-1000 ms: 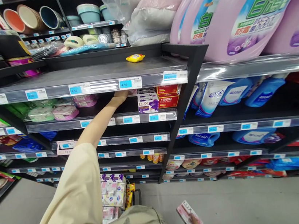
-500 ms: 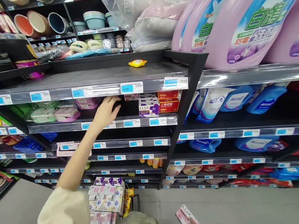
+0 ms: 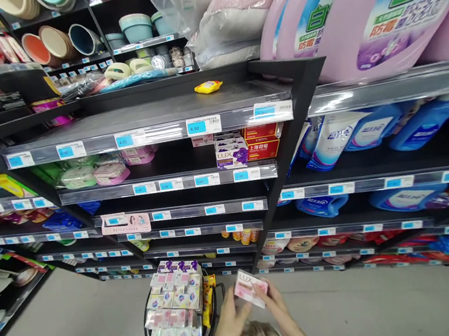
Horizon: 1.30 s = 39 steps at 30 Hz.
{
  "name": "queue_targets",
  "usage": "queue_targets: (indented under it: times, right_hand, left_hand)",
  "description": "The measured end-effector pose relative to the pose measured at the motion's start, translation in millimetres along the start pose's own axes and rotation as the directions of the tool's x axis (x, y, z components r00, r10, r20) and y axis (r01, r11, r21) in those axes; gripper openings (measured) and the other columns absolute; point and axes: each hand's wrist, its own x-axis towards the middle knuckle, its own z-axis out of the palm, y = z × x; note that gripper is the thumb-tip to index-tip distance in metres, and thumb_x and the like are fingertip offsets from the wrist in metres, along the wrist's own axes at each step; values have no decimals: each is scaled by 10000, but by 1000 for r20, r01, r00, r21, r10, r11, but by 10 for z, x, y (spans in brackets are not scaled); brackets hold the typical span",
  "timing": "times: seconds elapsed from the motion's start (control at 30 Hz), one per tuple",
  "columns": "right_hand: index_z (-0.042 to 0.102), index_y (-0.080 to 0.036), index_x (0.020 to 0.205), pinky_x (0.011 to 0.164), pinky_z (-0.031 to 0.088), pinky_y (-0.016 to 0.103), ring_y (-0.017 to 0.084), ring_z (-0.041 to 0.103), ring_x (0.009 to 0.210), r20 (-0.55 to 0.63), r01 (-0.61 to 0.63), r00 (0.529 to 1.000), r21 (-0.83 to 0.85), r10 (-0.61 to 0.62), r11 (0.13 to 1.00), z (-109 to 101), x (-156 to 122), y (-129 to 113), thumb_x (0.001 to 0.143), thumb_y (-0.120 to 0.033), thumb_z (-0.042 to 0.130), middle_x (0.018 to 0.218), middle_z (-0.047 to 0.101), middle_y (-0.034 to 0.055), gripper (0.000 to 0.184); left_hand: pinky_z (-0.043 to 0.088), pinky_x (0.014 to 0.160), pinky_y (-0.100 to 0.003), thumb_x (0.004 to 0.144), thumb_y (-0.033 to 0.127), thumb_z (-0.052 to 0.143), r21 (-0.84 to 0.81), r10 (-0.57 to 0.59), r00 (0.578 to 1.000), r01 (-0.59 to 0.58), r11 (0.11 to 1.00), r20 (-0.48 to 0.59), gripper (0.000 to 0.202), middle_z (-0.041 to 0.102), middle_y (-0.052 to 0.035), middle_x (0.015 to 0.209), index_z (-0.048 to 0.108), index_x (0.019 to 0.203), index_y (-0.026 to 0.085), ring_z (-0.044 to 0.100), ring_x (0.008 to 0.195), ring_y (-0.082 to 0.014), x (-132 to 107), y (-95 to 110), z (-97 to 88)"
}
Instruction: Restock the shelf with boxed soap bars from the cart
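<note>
Low in the head view, both my hands meet on a pink LUX soap box (image 3: pixel 249 288). My right hand (image 3: pixel 272 304) grips its right side from below. My left hand (image 3: pixel 231 317) has its fingers against the box's lower left edge. Just left of them on the floor stands a black wire basket (image 3: pixel 218 313) packed with several pink and purple soap boxes (image 3: pixel 175 302). On the shelf above sit a stack of purple LUX boxes (image 3: pixel 230 150) beside red boxes (image 3: pixel 261 142).
Dark store shelves (image 3: pixel 160 118) with blue price tags run across the view. A yellow packet (image 3: pixel 208 87) lies alone on the upper shelf. Large lilac detergent jugs (image 3: pixel 373 10) and blue bottles (image 3: pixel 353 137) fill the right bay. Grey floor (image 3: pixel 84 329) lies below.
My left arm has drawn back from the shelf beside the LUX stack and come down to the soap box. My right hand has raised that box toward the middle.
</note>
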Motion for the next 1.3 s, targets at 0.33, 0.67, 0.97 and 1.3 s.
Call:
queue_targets:
  times: [0.33, 0.67, 0.97, 1.3]
  right_hand:
    - [838, -221, 909, 671, 605, 375, 300, 755, 800, -24, -100, 994, 144, 105, 985, -163, -156, 186, 570, -846, 879, 877, 827, 85, 712]
    - [840, -145, 931, 905, 593, 435, 340, 805, 920, -190, -68, 973, 312, 132, 948, -546, -392, 109, 697, -865, 800, 929, 854, 149, 758]
    - [729, -242, 912, 801, 583, 341, 251, 769, 898, -173, -67, 971, 470, 166, 880, -474, -301, 110, 626, -614, 974, 939, 840, 34, 530]
    - [785, -174, 1039, 1018, 557, 425, 245, 793, 1064, 166, -211, 976, 600, 138, 771, -315, -271, -211, 882, -369, 770, 1072, 855, 61, 251]
  left_hand:
    - [587, 1013, -424, 806, 385, 762, 18, 25, 991, -28, 999, 130, 605, 801, -96, 1179, 674, 1377, 205, 748, 1064, -301, 271, 317, -91]
    - [605, 933, -355, 772, 300, 832, -154, 34, 961, 9, 988, 274, 855, 715, -131, 1397, 527, 1566, 215, 726, 1126, -262, 139, 375, 532]
    - [594, 855, -343, 762, 286, 818, -107, 68, 996, -62, 992, 53, 638, 792, -85, 1221, 636, 1372, 232, 739, 970, -228, 96, 480, 432]
    - [610, 973, -446, 1036, 196, 628, 183, 743, 608, -794, 580, 280, 287, 817, -77, 1167, 811, 1217, 325, 723, 1110, -248, -52, 387, 346]
